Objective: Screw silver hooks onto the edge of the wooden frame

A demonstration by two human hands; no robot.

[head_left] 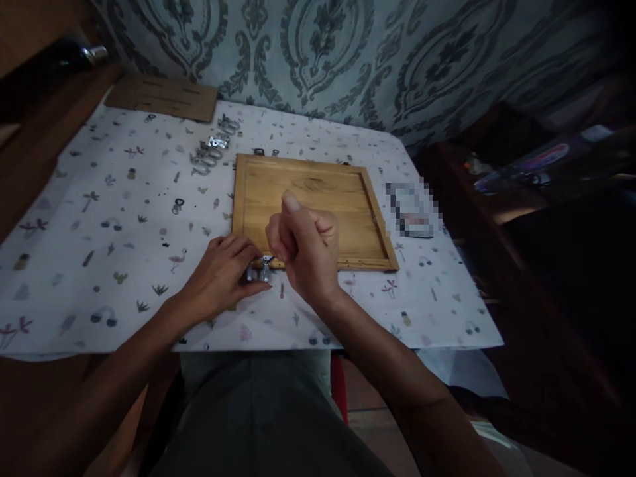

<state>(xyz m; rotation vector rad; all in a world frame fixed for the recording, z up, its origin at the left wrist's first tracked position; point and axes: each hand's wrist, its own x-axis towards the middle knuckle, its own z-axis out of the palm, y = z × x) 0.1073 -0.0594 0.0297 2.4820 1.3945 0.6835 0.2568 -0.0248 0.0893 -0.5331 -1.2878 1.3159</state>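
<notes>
A framed wooden panel (318, 182) lies on the table, its long near edge toward me. At that edge, left of its middle, my left hand (223, 271) pinches a small metal hinge (265, 268) between thumb and fingers, the hinge against the frame. My right hand (311, 248) is closed in a fist with the thumb uppermost, just right of the hinge and over the panel's near part. What the fist holds, if anything, is hidden by the fingers.
Several more metal hinges (211, 152) lie beyond the panel's left corner. A cardboard piece (161, 97) rests at the back left of the patterned tablecloth (124, 265). Right of the panel is a pixelated flat object (412, 209). A patterned wall (322, 53) stands behind the table.
</notes>
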